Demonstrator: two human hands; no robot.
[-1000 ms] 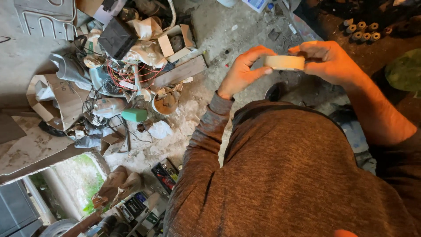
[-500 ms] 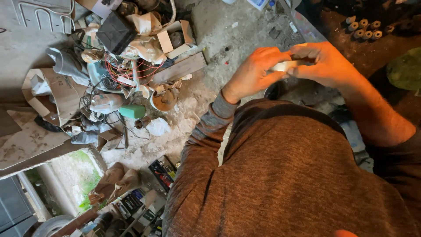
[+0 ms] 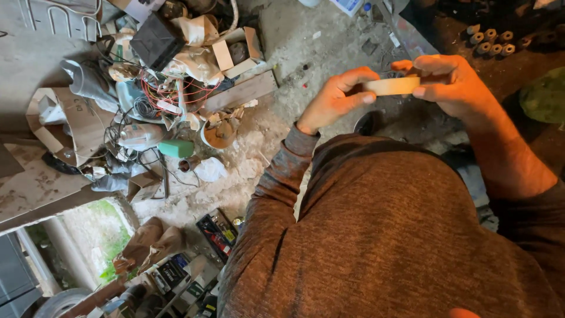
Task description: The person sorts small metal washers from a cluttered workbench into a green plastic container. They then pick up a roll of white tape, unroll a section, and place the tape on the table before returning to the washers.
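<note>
Now both hands' grip pinches the tape roll (image 3: 391,86) endwise.

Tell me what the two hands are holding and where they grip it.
Both hands hold a pale, flat roll of tape. The left hand pinches its near end with thumb and fingers; the right hand grips the opposite end.

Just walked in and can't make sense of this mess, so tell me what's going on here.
A person in a brown sweater holds a pale roll of tape up in front of them with both bare hands. The left hand pinches one end with its fingers; the right hand grips the other end. Below, on the dusty concrete floor, lies a clutter pile: red wires, cardboard boxes, a green block and crumpled paper.
</note>
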